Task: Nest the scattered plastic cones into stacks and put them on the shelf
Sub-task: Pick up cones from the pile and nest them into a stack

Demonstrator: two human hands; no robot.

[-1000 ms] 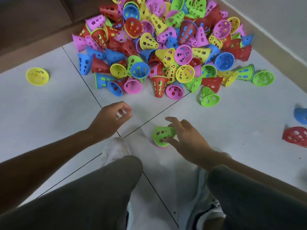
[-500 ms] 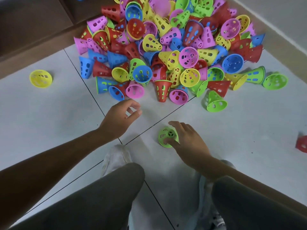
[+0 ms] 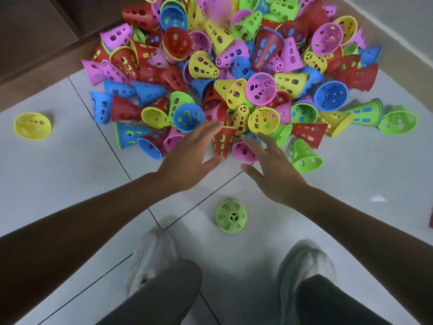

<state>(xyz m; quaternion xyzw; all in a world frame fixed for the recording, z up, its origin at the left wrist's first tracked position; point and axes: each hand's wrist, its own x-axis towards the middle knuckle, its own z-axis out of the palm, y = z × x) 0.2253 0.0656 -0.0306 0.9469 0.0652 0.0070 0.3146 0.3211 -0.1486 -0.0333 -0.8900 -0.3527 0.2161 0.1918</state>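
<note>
A big pile of perforated plastic cones point(image 3: 234, 73) in red, pink, yellow, blue and green lies on the white tiled floor. A green cone point(image 3: 230, 216) stands upright on the floor near my feet, free of both hands. My left hand point(image 3: 189, 158) is spread open just left of a red cone point(image 3: 222, 141) lying at the pile's near edge. My right hand point(image 3: 271, 170) is spread open to the right of that red cone, its fingertips over a pink cone point(image 3: 243, 151). Neither hand holds anything.
A lone yellow cone point(image 3: 32, 125) lies far left. A green cone point(image 3: 305, 157) and another green one point(image 3: 397, 122) sit at the pile's right edge. Dark wooden furniture point(image 3: 35, 31) stands at the back left, a wall point(image 3: 398, 26) runs at the right. My shoes point(image 3: 152, 256) are below.
My right hand let go of the green cone, which now stands upright on the floor. Both hands opened and reached forward to the pile's near edge, either side of the red cone.
</note>
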